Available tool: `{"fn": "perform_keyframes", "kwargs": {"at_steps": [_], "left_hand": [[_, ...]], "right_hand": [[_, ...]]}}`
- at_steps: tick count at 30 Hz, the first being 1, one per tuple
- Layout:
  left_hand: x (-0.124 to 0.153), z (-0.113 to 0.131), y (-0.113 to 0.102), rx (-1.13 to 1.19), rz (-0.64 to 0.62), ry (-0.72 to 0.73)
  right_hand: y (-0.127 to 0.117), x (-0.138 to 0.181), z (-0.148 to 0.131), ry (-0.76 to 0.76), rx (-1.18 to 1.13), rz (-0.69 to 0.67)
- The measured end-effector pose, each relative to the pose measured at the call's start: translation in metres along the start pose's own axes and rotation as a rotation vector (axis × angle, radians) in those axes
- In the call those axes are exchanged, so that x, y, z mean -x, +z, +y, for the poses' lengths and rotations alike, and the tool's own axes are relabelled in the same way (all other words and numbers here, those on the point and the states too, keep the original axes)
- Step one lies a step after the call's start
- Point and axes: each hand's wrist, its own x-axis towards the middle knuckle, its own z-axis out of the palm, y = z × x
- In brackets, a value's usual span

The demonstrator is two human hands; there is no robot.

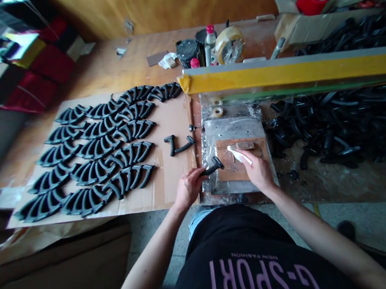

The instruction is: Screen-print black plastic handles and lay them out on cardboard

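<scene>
My left hand (188,187) is closed on the end of a black curved handle-like part (213,166), whose thicker head points right. In my right hand (258,172) is a slim white piece (239,155), held over a brown board (230,176); whether it is a folded cloth or a tool I cannot tell. A small block (245,145) lies on the board by my right fingertips. The board rests on a grey metal plate (234,127). Left of the plate, two loose black parts (180,145) of the same kind lie on a cardboard sheet (170,183).
Fanned rows of black parts (104,144) cover much of the cardboard. A heap of black parts (338,125) lies at the right, below a yellow-and-grey bar (295,72). Behind stand a bottle (210,45), a tape roll (229,44) and a black tub (188,52).
</scene>
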Motion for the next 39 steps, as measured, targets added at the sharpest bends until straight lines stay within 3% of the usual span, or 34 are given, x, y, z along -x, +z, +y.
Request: {"fn": "perform_keyframes", "kwargs": {"at_steps": [3, 6, 9, 15, 23, 27, 30, 33, 39], "left_hand": [[0.024, 0.009, 0.017, -0.084, -0.084, 0.101], [0.025, 0.01, 0.022, -0.167, -0.12, 0.139], [0.021, 0.011, 0.019, -0.217, -0.168, 0.154], [0.021, 0.015, 0.016, -0.265, -0.156, 0.174], [0.019, 0.017, 0.014, -0.278, -0.211, 0.17], [0.019, 0.018, 0.015, -0.289, -0.203, 0.165], [0.019, 0.019, 0.015, -0.283, -0.196, 0.16], [0.02, 0.02, 0.014, -0.239, -0.187, 0.126], [0.006, 0.043, 0.003, 0.007, -0.229, -0.041]], "right_hand": [[0.021, -0.004, -0.005, -0.207, 0.077, -0.09], [0.039, -0.002, -0.005, -0.392, 0.147, -0.243], [0.047, 0.009, -0.002, -0.484, 0.235, -0.363], [0.034, 0.039, 0.008, -0.499, 0.278, -0.375], [0.043, 0.022, 0.0, -0.473, 0.251, -0.381], [0.026, 0.039, 0.0, -0.466, 0.215, -0.401], [0.006, 0.051, -0.003, -0.37, 0.146, -0.441], [-0.012, 0.054, -0.003, -0.122, 0.015, -0.397], [-0.039, 0.058, 0.007, 0.348, -0.584, -0.19]]}}
